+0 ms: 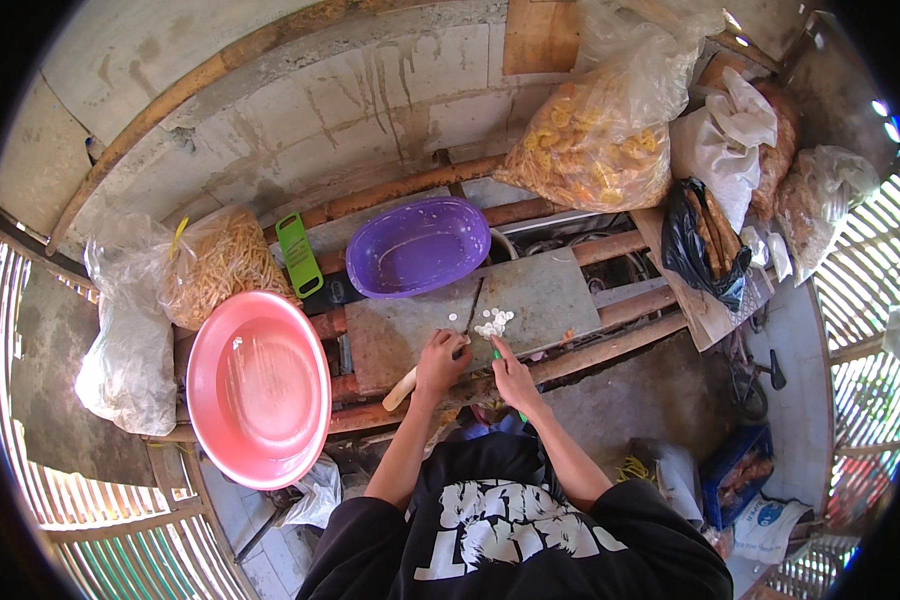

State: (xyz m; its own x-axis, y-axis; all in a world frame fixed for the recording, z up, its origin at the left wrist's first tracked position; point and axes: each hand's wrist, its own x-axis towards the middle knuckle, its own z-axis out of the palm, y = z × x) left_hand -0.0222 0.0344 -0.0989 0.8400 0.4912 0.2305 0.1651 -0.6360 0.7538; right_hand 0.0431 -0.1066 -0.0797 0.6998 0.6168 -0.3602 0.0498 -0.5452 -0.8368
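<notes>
My left hand (440, 365) is closed around a pale, cream-coloured roll (400, 390), whose long end sticks out toward the lower left. It rests on the grey board (400, 335). Just right of it, my right hand (513, 378) grips a green-handled knife (522, 416); green shows at both sides of the fist, while the blade is hard to make out. Beyond my fingertips lies a small heap of thin, round white slices (494, 322). One more white slice (452, 317) sits apart, left of a dark seam in the board.
A pink basin (315, 400) stands at left, a purple tub (420, 290) behind the board. A green grater-like tool (297, 255) leans beside a bag of pale sticks (220, 265). A large bag of yellow snacks (590, 145) and a black bag (685, 235) stand right. Gaps separate the wooden slats (635, 305).
</notes>
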